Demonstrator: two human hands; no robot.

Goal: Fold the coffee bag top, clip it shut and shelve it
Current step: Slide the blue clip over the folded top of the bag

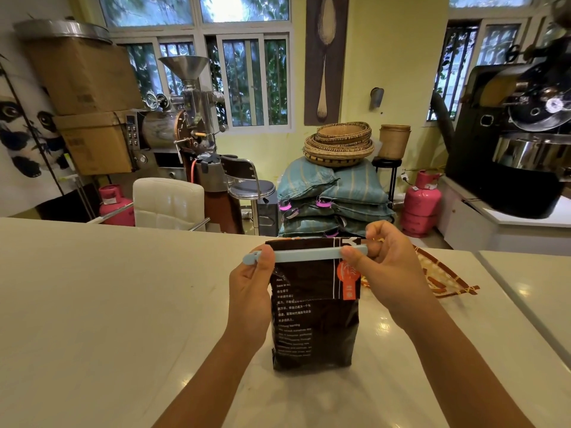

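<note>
A dark brown coffee bag [315, 322] with white text and an orange label stands upright on the white counter [123, 304], its top folded over. A long light-blue clip [306, 255] lies across the folded top. My left hand [251, 291] pinches the clip's left end, thumb on top. My right hand [386, 270] pinches the clip's right end between thumb and fingers. Both hands are at the bag's upper corners.
A flat woven tray [445, 276] lies on the counter just right of the bag, behind my right hand. Beyond the counter's far edge are a white chair [168, 200], stacked sacks [333, 199] with baskets, pink gas cylinders [420, 205] and roasting machines.
</note>
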